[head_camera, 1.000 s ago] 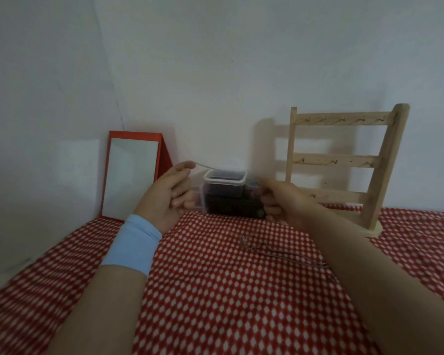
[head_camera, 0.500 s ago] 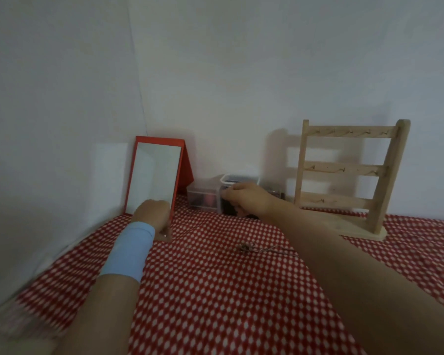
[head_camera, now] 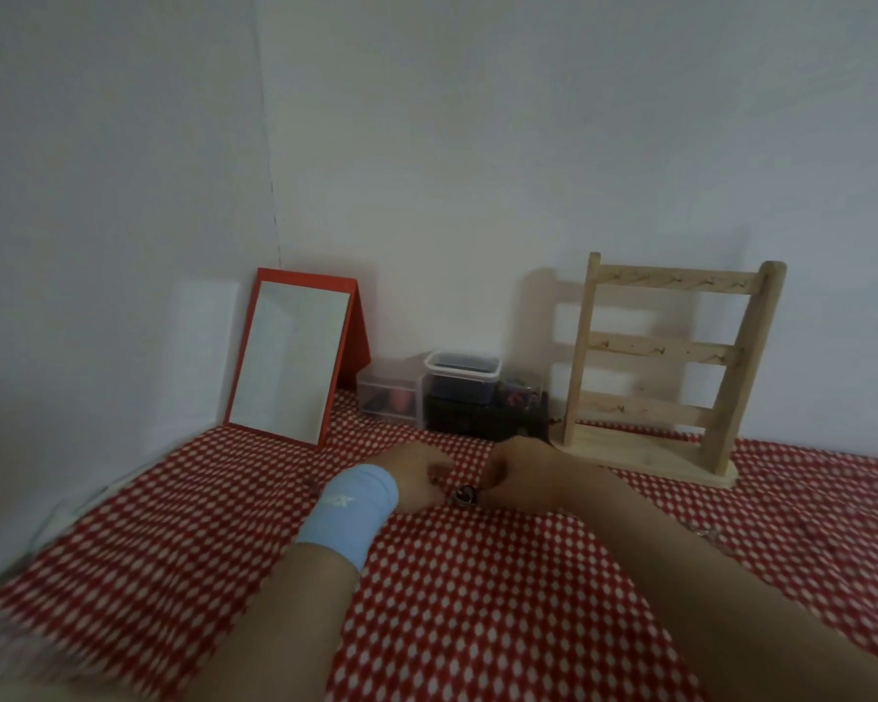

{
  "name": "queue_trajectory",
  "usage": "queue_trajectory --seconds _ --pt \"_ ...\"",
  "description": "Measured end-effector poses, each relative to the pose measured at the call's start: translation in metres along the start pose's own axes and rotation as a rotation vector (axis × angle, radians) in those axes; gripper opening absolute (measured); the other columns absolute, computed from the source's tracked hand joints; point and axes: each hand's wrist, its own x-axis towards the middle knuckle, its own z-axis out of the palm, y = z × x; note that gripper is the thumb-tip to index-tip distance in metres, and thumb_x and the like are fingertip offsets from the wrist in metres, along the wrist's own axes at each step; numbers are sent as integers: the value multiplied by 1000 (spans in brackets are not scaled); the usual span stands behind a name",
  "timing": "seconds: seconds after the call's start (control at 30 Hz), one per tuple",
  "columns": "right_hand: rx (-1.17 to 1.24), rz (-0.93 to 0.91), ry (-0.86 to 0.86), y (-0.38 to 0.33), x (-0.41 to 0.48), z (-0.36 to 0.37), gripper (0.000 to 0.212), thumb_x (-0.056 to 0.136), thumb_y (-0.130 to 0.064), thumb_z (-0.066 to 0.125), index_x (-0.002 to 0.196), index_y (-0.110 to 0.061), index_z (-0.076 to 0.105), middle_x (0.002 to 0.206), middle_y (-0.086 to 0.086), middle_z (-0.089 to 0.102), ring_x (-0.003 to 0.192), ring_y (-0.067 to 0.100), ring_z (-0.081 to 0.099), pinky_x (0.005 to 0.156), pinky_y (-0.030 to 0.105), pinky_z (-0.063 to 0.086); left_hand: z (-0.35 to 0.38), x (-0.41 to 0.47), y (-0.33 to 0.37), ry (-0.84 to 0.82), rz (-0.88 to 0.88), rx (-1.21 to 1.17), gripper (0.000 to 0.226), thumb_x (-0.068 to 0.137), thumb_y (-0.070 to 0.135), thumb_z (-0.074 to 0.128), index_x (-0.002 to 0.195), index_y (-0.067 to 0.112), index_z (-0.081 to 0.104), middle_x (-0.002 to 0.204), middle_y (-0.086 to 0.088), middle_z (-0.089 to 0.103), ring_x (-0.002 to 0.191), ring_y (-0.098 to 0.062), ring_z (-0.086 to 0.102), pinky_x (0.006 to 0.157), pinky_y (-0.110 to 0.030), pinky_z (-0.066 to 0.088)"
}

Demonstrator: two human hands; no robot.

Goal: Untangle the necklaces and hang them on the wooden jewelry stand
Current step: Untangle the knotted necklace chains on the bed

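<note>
Red-checked tabletop fills my feed, and the necklaces sit on it as a small dark knot, right between the two hands. Big change: a second ago both hands were up at the plastic boxes by the wall. Now they've dropped to the cloth and closed in on the knot, so I judge the untangling is only starting. On the left hand, ahead of the blue wristband, the fingers curl toward the knot, and the right hand mirrors it. Each grip looks nearly closed, but the chain is too fine and blurred, so I can't tell whether either pinches it. Behind the right hand the wooden jewelry stand waits, hooks bare, and the red-framed mirror leans far left.
</note>
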Motion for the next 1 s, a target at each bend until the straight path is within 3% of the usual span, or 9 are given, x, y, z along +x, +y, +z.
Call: queue_trajectory --seconds 0.03,0.17,0.3,0.4,0.53,0.63,0.73,0.9,1.0 --pt "-20 5 21 3 -1 4 20 90 -35 74 107 -24 76 108 -8 70 101 10 64 87 25 49 7 4 2 -15 -10 33 18 90 18 62 106 17 70 119 -2 67 109 -20 61 100 -31 47" --pt "-24 -11 85 11 3 15 16 91 -30 74 106 -25 79 109 -8 74 98 8 65 95 29 53 15 12 -1 68 -93 21 25 87 21 69 111 15 74 116 1 70 105 -18 64 100 -28 48" --pt "121 -7 119 11 3 14 14 97 -31 67 103 -21 74 105 -4 72 98 11 64 85 26 50 16 9 -6 108 -107 -64 16 92 21 60 97 15 74 105 -2 71 96 -17 64 91 -29 50" --pt "244 -30 144 11 4 13 7 97 -27 66 91 -27 70 96 -8 70 91 7 64 74 20 47 15 5 -11 170 -94 -282 14 96 21 50 89 21 62 91 3 72 89 -15 65 91 -34 50" --pt "190 -62 137 10 5 18 14 91 -24 74 100 -30 66 101 -10 67 93 8 64 79 22 53 6 3 -6 201 0 -555 14 99 12 47 91 15 58 79 -1 72 71 -14 67 83 -36 56" --pt "203 -123 261 5 5 21 17 87 -18 76 98 -26 64 99 -12 66 96 10 62 85 25 53 -5 1 2 194 50 -609 12 99 13 48 94 15 58 79 -2 72 57 -15 60 63 -29 51" --pt "324 -153 206 2 4 19 26 85 -15 77 106 -27 66 99 -10 70 94 10 67 81 25 56 -15 0 9 118 54 -639 11 100 14 48 94 14 58 80 -5 71 52 -18 55 55 -26 46" --pt "513 -158 183 -5 -1 9 29 85 -15 81 111 -20 68 92 -3 72 75 4 68 65 18 56 -23 4 10 147 -38 -508 11 99 17 48 96 17 59 86 -9 69 51 -17 54 55 -27 46" --pt "498 -173 145 -4 -3 4 48 82 -19 85 124 -23 64 105 -3 71 88 8 71 74 19 57 -22 4 8 138 -74 -605 11 99 17 48 96 17 58 89 -16 66 61 -21 59 56 -31 49"
